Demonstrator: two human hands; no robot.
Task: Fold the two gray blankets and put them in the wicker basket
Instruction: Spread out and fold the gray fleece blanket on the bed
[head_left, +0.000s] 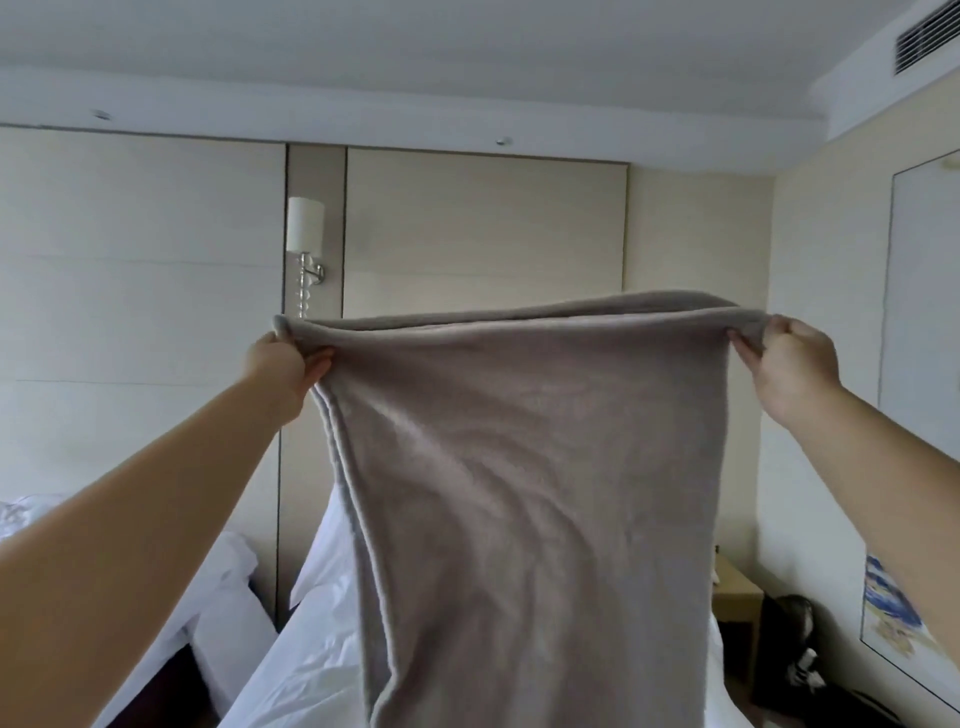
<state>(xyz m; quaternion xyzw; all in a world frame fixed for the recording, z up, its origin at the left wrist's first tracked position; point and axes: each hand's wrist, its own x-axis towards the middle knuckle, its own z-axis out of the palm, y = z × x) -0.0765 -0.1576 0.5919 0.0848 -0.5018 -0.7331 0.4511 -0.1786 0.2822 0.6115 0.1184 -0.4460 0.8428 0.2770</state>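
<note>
I am holding the gray blanket (530, 467) up over the bed (311, 675), left hand (283, 364) and right hand (789, 364) pinching its top corners. It is hanging soft and limp, so I judge corner holds best.

Walls: I see pale beige panels (130, 312) behind and above the left fingers (318, 361), a darker strip between them.
Lamp: wall sconce (305, 228), white shade, just above the left fingers.
Ceiling: white ceiling (467, 52); slatted air vent (927, 36) high above the right fingers (742, 349).
Beds: white bedding (311, 654) well below the left fingers; more white pillows (228, 587) further left.
Nightstand: light wood nightstand (735, 597), well below the right fingers.
Right wall: framed panel (924, 312) right of the right fingers; blue-patterned picture (893, 613) below it.
Floor: dark bag (800, 623) beside the nightstand, too blurry for me to tell more.
Light: soft, even.
</note>
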